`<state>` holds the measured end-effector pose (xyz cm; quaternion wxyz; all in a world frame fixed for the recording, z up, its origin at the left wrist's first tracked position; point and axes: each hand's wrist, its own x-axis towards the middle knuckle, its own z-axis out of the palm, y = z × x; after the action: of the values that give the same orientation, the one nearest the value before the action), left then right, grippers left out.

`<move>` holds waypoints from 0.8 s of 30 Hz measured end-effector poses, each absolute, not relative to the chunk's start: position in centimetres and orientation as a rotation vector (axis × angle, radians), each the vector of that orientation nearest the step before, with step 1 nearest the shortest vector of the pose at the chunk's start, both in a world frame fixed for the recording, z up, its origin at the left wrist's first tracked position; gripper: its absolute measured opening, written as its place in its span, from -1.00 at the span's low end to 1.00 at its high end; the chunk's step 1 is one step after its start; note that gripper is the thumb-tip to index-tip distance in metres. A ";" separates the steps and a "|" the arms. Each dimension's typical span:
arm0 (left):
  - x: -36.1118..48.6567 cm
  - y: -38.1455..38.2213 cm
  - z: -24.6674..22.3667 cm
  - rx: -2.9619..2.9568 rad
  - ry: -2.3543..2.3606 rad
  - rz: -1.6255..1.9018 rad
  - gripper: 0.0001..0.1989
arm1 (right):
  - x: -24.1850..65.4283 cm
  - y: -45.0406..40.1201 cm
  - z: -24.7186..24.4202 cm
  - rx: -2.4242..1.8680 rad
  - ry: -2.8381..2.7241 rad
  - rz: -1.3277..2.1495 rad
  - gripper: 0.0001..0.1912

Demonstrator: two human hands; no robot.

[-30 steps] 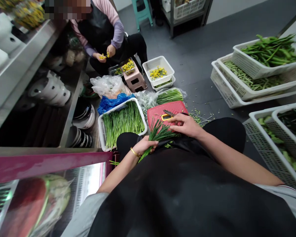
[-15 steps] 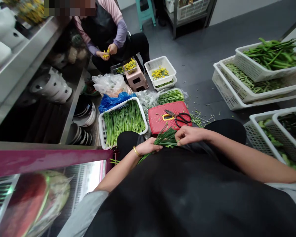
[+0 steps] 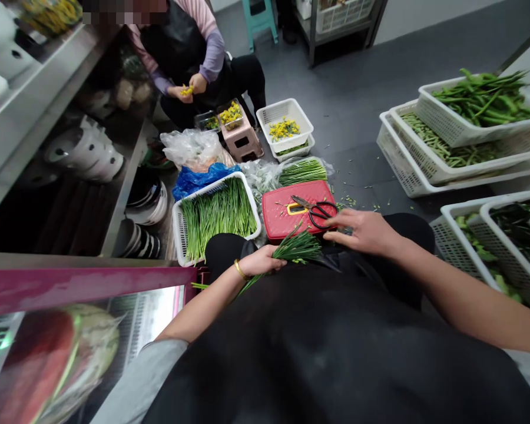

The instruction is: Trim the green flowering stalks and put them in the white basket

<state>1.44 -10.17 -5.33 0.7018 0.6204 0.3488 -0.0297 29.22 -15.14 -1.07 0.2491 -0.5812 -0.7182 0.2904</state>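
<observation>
My left hand [image 3: 265, 260] is closed around a bunch of green garlic chives [image 3: 298, 246], whose budded ends fan out to the right over my lap. My right hand [image 3: 357, 229] has its fingers stretched out beside the handles of black-handled scissors [image 3: 320, 213]; whether the fingertips touch them I cannot tell. The scissors lie on a red plastic stool top [image 3: 276, 206] with a yellow-rimmed slot. A white basket [image 3: 178, 232] full of long chives stands left of the stool. Behind the stool another bundle of chives [image 3: 303, 171] rests on clear plastic.
A person [image 3: 189, 88] sits opposite, handling yellow flowers above a pink stool [image 3: 242, 141]. White baskets [image 3: 311, 126] hold yellow flowers. Stacked baskets of green peppers [image 3: 481, 100] and beans stand at right. A steel shelf [image 3: 48, 112] and a glass-fronted case [image 3: 83, 353] border the left.
My right hand has left the chive bunch, moving right and slightly up toward the scissors, its fingers opening out. My left hand keeps its hold on the bunch.
</observation>
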 end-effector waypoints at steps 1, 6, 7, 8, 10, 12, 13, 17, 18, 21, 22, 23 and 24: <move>1.6 -10.2 -5.2 1.390 0.773 -0.072 -0.77 | 28.7 -14.8 -0.5 -1.522 -2.046 0.615 -0.62; 1.9 -10.3 -4.9 1.419 0.796 -0.129 -0.73 | 26.4 -11.9 0.9 -1.145 -2.517 0.183 -0.74; 1.9 -10.3 -4.9 1.415 0.804 -0.128 -0.72 | 26.1 -11.5 0.8 -1.118 -2.562 0.156 -0.74; 1.8 -10.4 -4.9 1.412 0.812 -0.125 -0.71 | 25.8 -11.2 0.7 -1.112 -2.563 0.158 -0.74; 1.7 -10.4 -4.8 1.413 0.829 -0.116 -0.70 | 24.8 -11.0 0.3 -1.132 -2.415 0.273 -0.76; 1.7 -10.3 -4.4 1.410 0.835 -0.095 -0.68 | 23.2 -11.0 -0.3 -1.155 -2.071 0.552 -0.83; 1.7 -10.1 -4.1 1.404 0.832 -0.070 -0.67 | 22.2 -11.0 -0.6 -1.158 -1.839 0.722 -0.85; 1.7 -9.0 -2.6 1.413 0.775 0.070 -0.67 | 20.2 -9.3 -1.3 -1.077 -0.899 1.186 -0.85; 1.6 -8.7 -2.2 1.410 0.753 0.085 -0.65 | 20.7 -8.5 -1.1 -1.033 -0.733 1.190 -0.84; 0.3 -7.7 -0.7 1.278 0.716 0.185 -0.62 | 24.9 -7.1 0.5 -0.910 -0.533 1.054 -0.75; -0.3 -7.4 -0.1 1.201 0.706 0.263 -0.63 | 26.6 -7.2 1.2 -0.905 -0.581 1.033 -0.67; -1.0 -7.0 0.6 1.126 0.686 0.357 -0.63 | 28.2 -7.7 1.8 -0.916 -0.716 1.072 -0.56; -1.7 -6.7 1.4 1.068 0.655 0.458 -0.63 | 29.4 -8.4 2.0 -0.993 -0.912 1.101 -0.43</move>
<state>-1.69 -6.66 1.35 0.7858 0.4952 0.3038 0.2123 29.40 -8.42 2.02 0.6446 -0.4362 -0.4006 0.4835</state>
